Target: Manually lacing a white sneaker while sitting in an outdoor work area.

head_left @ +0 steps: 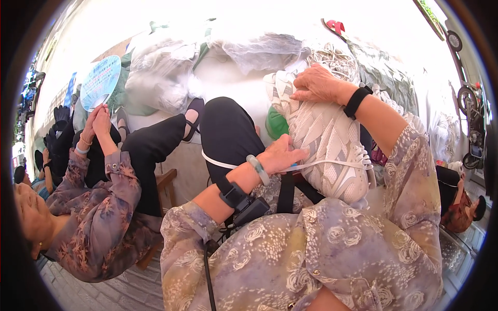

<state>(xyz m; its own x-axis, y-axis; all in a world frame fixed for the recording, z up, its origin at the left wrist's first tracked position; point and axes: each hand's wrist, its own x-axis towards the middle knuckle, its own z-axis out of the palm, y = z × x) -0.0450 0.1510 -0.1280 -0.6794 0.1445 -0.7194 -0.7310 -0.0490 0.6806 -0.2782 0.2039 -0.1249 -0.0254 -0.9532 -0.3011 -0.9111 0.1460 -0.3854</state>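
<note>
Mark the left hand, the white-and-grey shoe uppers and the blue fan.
Left hand (278,155): head view, back of hand.
White-and-grey shoe uppers (324,129): head view, patterned side.
Blue fan (101,80): head view, printed face.

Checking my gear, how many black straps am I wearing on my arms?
2: one strap around your right wrist, another strap on your left forearm, elbow side of the bangle. Sleeves may hide more.

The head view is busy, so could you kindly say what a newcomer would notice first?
Probably the stack of pale shoe uppers, right of centre, with the right hand at its top and the left hand beside it. Next, perhaps, the blue fan a seated neighbour holds at upper left.
</note>
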